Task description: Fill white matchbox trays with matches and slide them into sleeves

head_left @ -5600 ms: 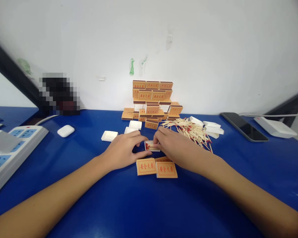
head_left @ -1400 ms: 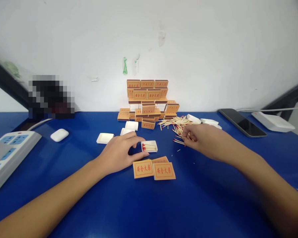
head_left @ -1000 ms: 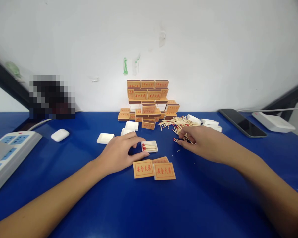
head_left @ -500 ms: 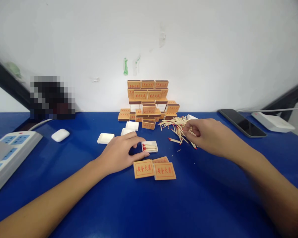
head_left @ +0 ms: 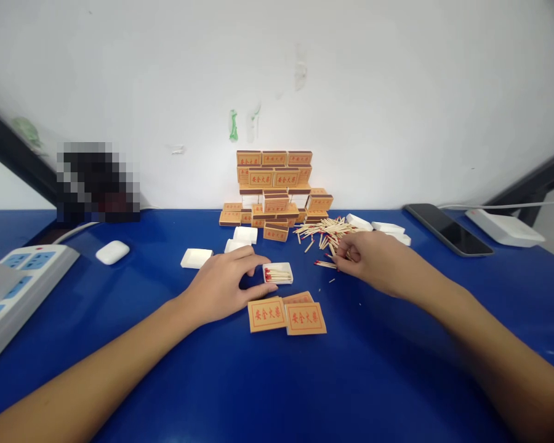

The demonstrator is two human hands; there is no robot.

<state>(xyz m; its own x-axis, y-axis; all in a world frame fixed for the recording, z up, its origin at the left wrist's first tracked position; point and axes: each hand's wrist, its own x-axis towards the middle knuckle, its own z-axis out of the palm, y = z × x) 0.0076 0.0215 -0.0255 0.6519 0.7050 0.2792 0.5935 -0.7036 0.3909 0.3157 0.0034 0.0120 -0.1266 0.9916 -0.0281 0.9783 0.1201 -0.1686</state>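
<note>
Closely, the left hand's (head_left: 224,286) fingers (head_left: 255,258) lay curled about the left end of a small white tray (head_left: 279,274). The forefinger ran along its far side and the thumb along its near side, so that the tray was lightly clasped where it sat flat on the blue bench (head_left: 268,381). A row of red-tipped sticks lay inside the tray, heads to the left.

The right hand's (head_left: 376,263) fingers (head_left: 343,255) were drawn together, tips bunched down on a few of the loose matches (head_left: 329,230) at the near edge of their heap. Whether any stick was actually lifted could not be told. That heap spread across the bench just right of the tray and beyond the right knuckles.

Just in front of the tray, two orange sleeves (head_left: 286,316) with red print lay flat, side by side and touching. Farther back, against the white wall, stood a stack of matchboxes (head_left: 274,184), with more boxes tumbled at its foot. Empty white trays (head_left: 196,257) sat left of the stack, beyond the left hand, and others (head_left: 388,228) lay right of the heap.

Well off to the left were a white earbud case (head_left: 112,251) and a power strip (head_left: 13,277). A dark phone (head_left: 449,229) rested far right.
</note>
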